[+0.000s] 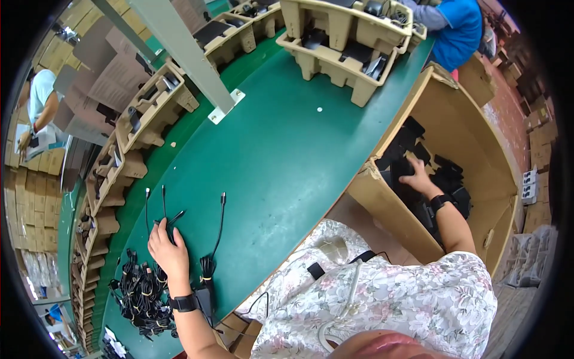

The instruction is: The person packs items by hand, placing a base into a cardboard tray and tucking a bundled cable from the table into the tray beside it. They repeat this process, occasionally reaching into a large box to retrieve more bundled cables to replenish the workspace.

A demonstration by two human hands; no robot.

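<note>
At the left of the green table, my left hand point(168, 250) has its thumb and fingers bent around a black cable point(174, 219). Slim plug ends stick out past its fingertips. Beside it lies a tied black cable bundle point(207, 267) with one lead stretched away to a metal-tipped plug. A heap of tied black cables point(143, 293) sits just left of my wrist. To the right, my right hand point(420, 180) reaches into a cardboard box point(478, 137), fingers and thumb curved on a flat black plastic piece point(402, 170). Several similar dark pieces lie under and around it.
Moulded pulp trays point(353, 66) holding black parts are stacked at the table's far end. More such trays point(143, 131) line the left side on a green strip. A metal post point(197, 66) is bolted to the table. Other people work at far left and far right.
</note>
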